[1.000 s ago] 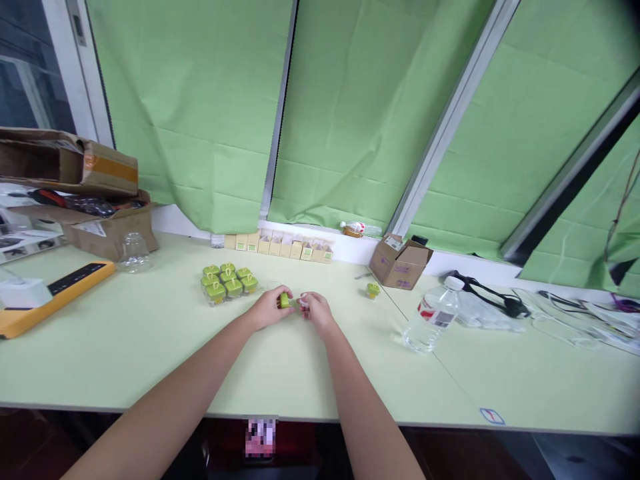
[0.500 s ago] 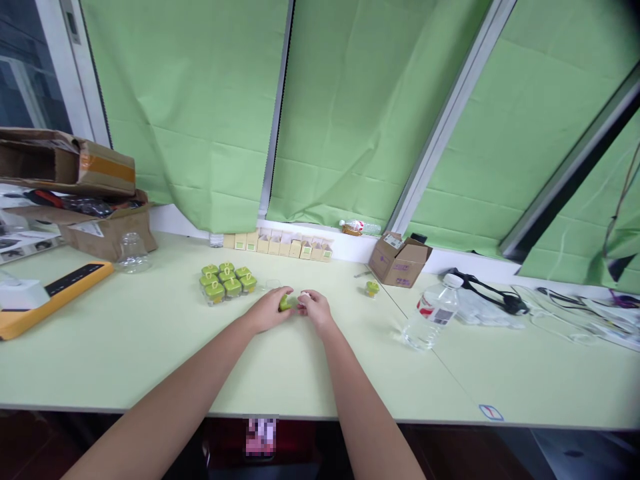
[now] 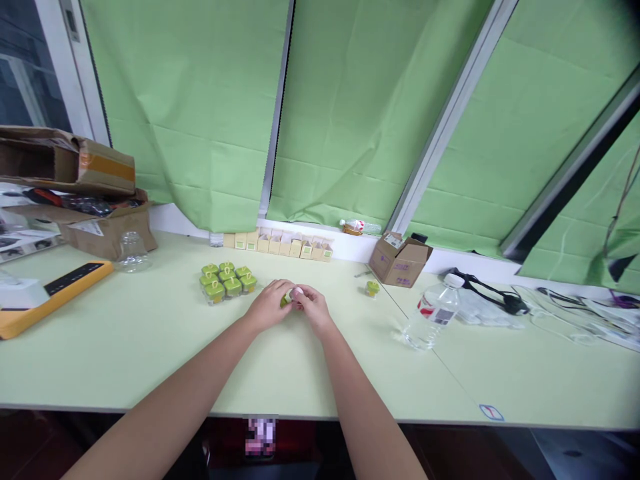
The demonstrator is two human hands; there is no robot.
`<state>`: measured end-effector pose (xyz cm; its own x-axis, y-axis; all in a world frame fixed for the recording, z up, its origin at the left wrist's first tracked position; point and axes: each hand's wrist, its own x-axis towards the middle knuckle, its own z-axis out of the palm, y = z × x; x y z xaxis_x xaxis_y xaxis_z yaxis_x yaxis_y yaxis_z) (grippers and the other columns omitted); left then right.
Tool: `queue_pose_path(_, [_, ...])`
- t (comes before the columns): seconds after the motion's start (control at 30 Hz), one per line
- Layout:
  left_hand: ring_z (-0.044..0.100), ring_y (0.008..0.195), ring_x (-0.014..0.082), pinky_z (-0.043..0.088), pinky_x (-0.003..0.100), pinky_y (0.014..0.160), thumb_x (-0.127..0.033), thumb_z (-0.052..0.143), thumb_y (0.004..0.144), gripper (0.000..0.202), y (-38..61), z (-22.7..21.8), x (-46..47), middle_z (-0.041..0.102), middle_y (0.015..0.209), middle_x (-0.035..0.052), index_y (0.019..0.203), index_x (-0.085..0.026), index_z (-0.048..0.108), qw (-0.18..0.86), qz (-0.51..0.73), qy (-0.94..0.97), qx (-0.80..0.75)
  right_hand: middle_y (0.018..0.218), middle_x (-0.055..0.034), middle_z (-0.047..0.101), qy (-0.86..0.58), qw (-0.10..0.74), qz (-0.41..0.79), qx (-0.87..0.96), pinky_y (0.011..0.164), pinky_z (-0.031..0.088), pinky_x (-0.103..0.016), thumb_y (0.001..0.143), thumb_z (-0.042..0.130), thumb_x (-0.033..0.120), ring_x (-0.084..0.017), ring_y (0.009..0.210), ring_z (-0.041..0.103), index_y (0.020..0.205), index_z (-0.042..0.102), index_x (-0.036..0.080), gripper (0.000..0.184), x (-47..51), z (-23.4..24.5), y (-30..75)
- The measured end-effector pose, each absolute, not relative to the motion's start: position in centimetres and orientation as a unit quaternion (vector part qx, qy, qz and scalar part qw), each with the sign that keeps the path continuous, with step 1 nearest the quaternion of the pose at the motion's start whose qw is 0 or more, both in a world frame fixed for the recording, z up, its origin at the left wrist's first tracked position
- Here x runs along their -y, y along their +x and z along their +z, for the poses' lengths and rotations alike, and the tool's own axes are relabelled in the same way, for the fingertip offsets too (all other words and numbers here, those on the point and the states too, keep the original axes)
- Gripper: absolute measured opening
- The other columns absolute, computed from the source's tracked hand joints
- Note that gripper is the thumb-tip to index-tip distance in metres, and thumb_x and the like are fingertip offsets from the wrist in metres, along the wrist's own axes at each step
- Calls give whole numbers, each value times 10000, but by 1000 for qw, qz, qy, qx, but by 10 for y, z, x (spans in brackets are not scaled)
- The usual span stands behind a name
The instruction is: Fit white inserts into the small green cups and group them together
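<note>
My left hand (image 3: 269, 305) is closed round a small green object (image 3: 285, 299), most of it covered by the fingers. Its colour matches the lids standing nearby. Against its right end my right hand (image 3: 313, 308) is closed in a pinch, fingertips touching the object; a pale bit shows there, too small to make out. Just left of the hands sits a tight block of small clear containers with green lids (image 3: 232, 287), each with a yellow loop on top. One more green-lidded container (image 3: 372, 288) stands apart, to the right.
A row of small cream boxes (image 3: 280, 243) lines the back edge. To the right stand an open carton (image 3: 400, 260), a clear water bottle (image 3: 431, 315) and tangled cables (image 3: 575, 310). On the left are a yellow-and-black bar (image 3: 75, 287), a clear plastic bottle part (image 3: 133, 253) and cardboard boxes (image 3: 107, 230).
My two hands have come together. The right fingertips, apart from the green object before, now press against it, and less of it shows. Nothing else on the table has moved.
</note>
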<state>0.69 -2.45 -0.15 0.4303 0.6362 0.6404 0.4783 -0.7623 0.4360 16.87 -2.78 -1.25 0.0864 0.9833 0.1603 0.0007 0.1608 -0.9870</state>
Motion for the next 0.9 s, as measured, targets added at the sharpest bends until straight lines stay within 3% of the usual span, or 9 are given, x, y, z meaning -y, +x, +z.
queue_pose_path(0.2, [541,1165,270,454,407,993,-245,623,810,396,3,-10,21,621,1218,84,1203,-210,596,119,371,846,-363,876,-35,715,-631,473,192,584,732,485,-296,777,618,391,-179,767,650,917,642,224,219,28,-21,176])
queue_pose_path(0.33, [602,1031,248,476,381,931,-262,593,826,223,3,-11,19,668,1082,84,1031,-196,655,153,344,853,-362,882,-50,712,-641,395,117,648,738,458,-290,817,591,376,-186,792,634,893,669,224,187,31,-21,176])
queue_pose_path(0.47, [626,903,215,502,346,830,-336,616,819,201,6,-8,17,685,984,59,966,-201,637,180,406,801,-401,1045,-85,700,-629,433,104,637,798,464,-317,845,565,404,-208,876,614,1007,689,202,287,33,-15,176])
queue_pose_path(0.57, [632,935,201,505,335,851,-319,640,798,276,7,-3,17,684,1052,43,1054,-218,608,197,458,770,-398,985,-62,698,-580,494,107,639,827,469,-332,853,550,367,-206,874,600,928,719,225,233,35,-9,173])
queue_pose_path(0.77, [628,1028,206,503,352,921,-109,554,768,461,10,-1,26,677,1147,39,1209,-240,575,184,430,816,-339,1074,-53,674,-513,517,178,662,816,499,-315,778,624,286,-223,1100,570,766,754,260,132,37,-6,161])
queue_pose_path(0.9, [596,1126,216,490,377,977,-21,495,751,559,12,-4,28,656,1219,55,1264,-233,556,131,427,839,-311,1063,-45,671,-506,525,219,649,836,506,-311,715,627,212,-208,1066,590,692,727,242,107,34,-9,159])
